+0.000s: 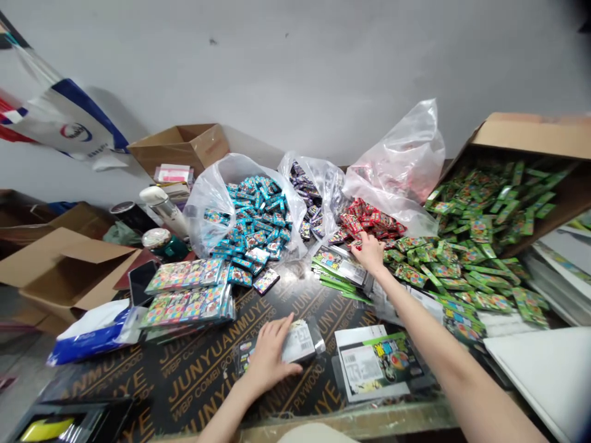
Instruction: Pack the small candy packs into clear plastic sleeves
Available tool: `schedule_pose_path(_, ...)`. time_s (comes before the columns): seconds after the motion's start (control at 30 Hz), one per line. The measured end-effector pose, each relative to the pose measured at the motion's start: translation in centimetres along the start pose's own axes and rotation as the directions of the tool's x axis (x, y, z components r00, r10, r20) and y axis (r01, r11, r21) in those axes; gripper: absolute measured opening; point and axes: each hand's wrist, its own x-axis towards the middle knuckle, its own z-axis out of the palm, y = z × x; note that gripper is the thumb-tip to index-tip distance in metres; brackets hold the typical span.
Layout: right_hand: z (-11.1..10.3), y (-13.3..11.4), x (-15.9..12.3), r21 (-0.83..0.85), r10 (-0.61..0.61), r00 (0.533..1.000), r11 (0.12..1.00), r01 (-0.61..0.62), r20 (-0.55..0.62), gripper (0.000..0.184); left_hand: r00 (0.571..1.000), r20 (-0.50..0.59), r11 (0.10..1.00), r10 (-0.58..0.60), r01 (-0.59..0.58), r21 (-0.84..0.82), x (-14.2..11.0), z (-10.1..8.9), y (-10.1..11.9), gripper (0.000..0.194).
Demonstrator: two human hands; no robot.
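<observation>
My left hand point(270, 357) lies with its fingers outstretched and thumb apart over a clear plastic pouch point(300, 341) that has a white barcode label. At the front of a heap of small red packets point(373, 215), my right hand point(370, 252) has its fingers bent round a red packet, partly hidden by the fingers. Just below that hand is a stack of printed green-edged pouches point(339, 264). Another printed pouch with a barcode label point(364, 369) lies between my forearms.
Small blue packets point(263, 215) and purple packets point(302, 184) spill from clear bags. Green packets point(480, 215) pour from a tilted carton point(530, 129). Filled multi-packs point(189, 298), bottles point(164, 209), a phone point(142, 283) and an open carton point(69, 271) stand at left.
</observation>
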Motion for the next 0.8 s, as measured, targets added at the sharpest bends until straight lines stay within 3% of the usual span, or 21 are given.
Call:
schedule_pose_path(0.07, -0.9, -1.8, -2.5, 0.146, -0.146, 0.988, 0.980, 0.138, 0.047, 0.031, 0.994, -0.091, 0.996, -0.052, 0.046, -0.072, 0.9, -0.4, 0.9, 0.091)
schedule_pose_path(0.13, -1.6, -3.9, -5.6, 0.352, -0.347, 0.921, 0.896, 0.271, 0.176, 0.030, 0.982, -0.159, 0.977, -0.100, 0.067, -0.200, 2.1, -0.5, 2.4, 0.079)
schedule_pose_path(0.23, -2.3, -6.3, -10.2, 0.564, -0.517, 0.760, 0.789, 0.243, 0.395, 0.039, 0.983, -0.044, 0.865, -0.180, 0.136, -0.483, 3.8, 0.2, 4.6, 0.044)
schedule_pose_path(0.27, -2.5, -6.8, -11.4, 0.603, -0.523, 0.740, 0.772, 0.201, 0.424, 0.039, 0.975, 0.035, 0.785, -0.220, 0.198, -0.587, 4.1, 0.6, 5.2, 0.037)
schedule_pose_path(0.33, -2.9, -7.2, -13.3, 0.653, -0.500, 0.776, 0.742, 0.155, 0.385, 0.036, 0.943, 0.175, 0.570, -0.282, 0.312, -0.760, 4.5, 1.2, 5.8, 0.039)
schedule_pose_path(0.4, -3.2, -7.2, -14.5, 0.660, -0.498, 0.822, 0.720, 0.214, 0.276, 0.059, 0.917, 0.233, 0.364, -0.325, 0.349, -0.864, 4.4, 1.5, 5.9, 0.043)
schedule_pose_path(0.47, -3.4, -7.1, -15.3, 0.637, -0.562, 0.802, 0.698, 0.328, 0.203, 0.083, 0.912, 0.239, 0.281, -0.334, 0.338, -0.898, 4.0, 1.4, 5.7, 0.045)
schedule_pose_path(0.53, -3.3, -7.0, -15.9, 0.635, -0.608, 0.773, 0.672, 0.381, 0.180, 0.080, 0.922, 0.231, 0.359, -0.310, 0.338, -0.870, 3.5, 1.1, 5.4, 0.048)
schedule_pose_path(0.6, -2.8, -6.8, -16.2, 0.654, -0.564, 0.811, 0.673, 0.345, 0.153, 0.069, 0.946, 0.159, 0.582, -0.283, 0.301, -0.755, 2.9, 0.5, 4.7, 0.051)
schedule_pose_path(0.67, -2.1, -6.4, -16.3, 0.642, -0.486, 0.863, 0.707, 0.295, 0.139, 0.063, 0.975, 0.025, 0.839, -0.221, 0.203, -0.506, 2.2, 0.0, 3.7, 0.056)
schedule_pose_path(0.7, -1.7, -6.1, -16.4, 0.619, -0.466, 0.873, 0.730, 0.288, 0.143, 0.061, 0.986, -0.021, 0.926, -0.164, 0.147, -0.347, 1.8, -0.2, 3.1, 0.067)
schedule_pose_path(0.8, -0.6, -5.3, -16.7, 0.532, -0.520, 0.830, 0.769, 0.354, 0.201, 0.059, 0.999, 0.007, 0.999, -0.034, 0.034, 0.021, 0.9, -0.1, 1.6, 0.106)
